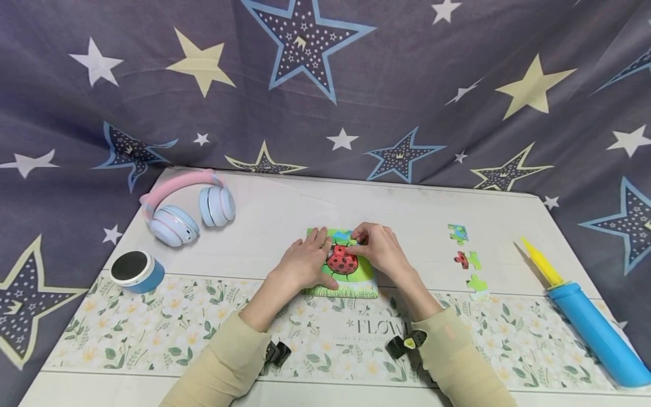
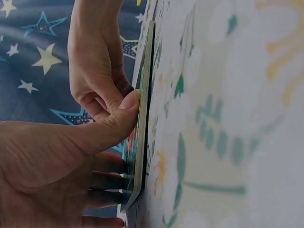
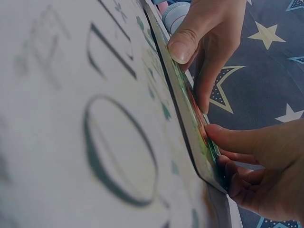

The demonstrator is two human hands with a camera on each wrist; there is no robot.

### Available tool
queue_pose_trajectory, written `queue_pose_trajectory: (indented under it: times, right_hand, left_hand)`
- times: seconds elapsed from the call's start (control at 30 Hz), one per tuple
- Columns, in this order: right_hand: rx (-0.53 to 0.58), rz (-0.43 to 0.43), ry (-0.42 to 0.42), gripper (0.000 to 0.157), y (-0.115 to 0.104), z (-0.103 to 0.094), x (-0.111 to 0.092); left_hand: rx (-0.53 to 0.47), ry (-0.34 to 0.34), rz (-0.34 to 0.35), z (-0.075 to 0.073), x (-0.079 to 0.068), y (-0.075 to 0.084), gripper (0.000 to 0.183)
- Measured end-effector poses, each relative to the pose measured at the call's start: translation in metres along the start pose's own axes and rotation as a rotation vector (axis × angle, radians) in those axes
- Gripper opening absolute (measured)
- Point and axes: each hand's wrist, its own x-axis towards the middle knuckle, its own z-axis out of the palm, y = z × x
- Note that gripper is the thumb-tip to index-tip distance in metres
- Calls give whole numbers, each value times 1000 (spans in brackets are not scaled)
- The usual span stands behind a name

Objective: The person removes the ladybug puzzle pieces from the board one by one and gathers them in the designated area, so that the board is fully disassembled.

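A ladybug jigsaw puzzle (image 1: 366,288) in a flat green board lies in the middle of the table. My left hand (image 1: 304,261) rests on its left part, fingers spread and thumb along the lower side. At the upper right of the board, my right hand (image 1: 378,247) has thumb and curled fingers together on a small puzzle piece (image 1: 353,243), mostly covered by the fingers. A plain blue patch shows on the board beside these fingertips. In the right wrist view, the right thumb (image 3: 223,135) touches the picture while the other fingers bend at the board's edge.
Several loose puzzle pieces (image 1: 474,260) lie to the right. Beyond them is a blue pump (image 1: 595,328) with a yellow nozzle. Pink and blue headphones (image 1: 173,225) sit at the back left, above a blue and white round speaker-like object (image 1: 139,272). A starry curtain (image 1: 325,130) hangs behind the table.
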Motion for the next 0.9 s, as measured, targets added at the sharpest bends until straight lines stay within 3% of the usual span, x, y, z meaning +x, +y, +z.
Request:
queue_pose_trajectory:
  times: [0.47,0.73,0.9]
  right_hand:
    - [33,-1,16,30,0,-1,-3]
    - [23,-21,20,44,-1,0,-2]
    - [11,-38,18,45,-1,0,-2]
  left_hand:
    - [-26,2,-9,0,-1,0,117]
    - [-44,12,-24,1,0,-1,117]
    - [-48,20,-22,0,0,0,117]
